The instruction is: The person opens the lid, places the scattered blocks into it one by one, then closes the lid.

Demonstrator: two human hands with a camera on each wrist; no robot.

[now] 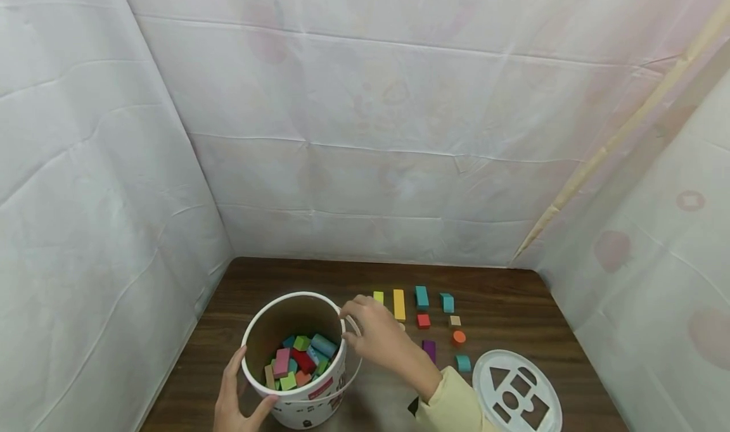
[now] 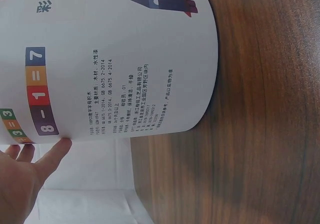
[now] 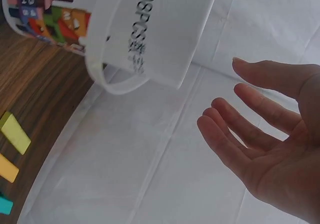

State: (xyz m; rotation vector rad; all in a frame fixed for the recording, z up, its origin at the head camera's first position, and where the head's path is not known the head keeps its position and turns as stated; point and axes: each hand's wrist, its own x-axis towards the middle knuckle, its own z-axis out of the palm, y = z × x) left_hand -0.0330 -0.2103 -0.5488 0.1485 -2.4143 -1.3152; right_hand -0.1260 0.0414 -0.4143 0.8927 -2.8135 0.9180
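A white printed bucket [image 1: 308,412] stands on the table, holding many coloured wooden blocks, among them a pink block [image 1: 282,361] and a blue cylinder [image 1: 324,345]. My left hand [image 1: 235,395] rests against the bucket's near left side, thumb and fingers spread. In the left wrist view, a fingertip of that hand [image 2: 22,184] touches the printed wall. At the bucket's right rim is my right hand [image 1: 379,334]; the right wrist view shows this hand [image 3: 270,129] with fingers loosely bent, holding nothing. The white bucket handle [image 3: 95,59] hangs on that side.
Several loose blocks lie right of the bucket, including a yellow block [image 1: 399,305], a red block [image 1: 423,321], a purple block [image 1: 429,351] and an orange cylinder [image 1: 459,337]. A white lid [image 1: 482,386] with shaped holes lies at front right. White cloth [image 1: 365,185] hangs behind the table.
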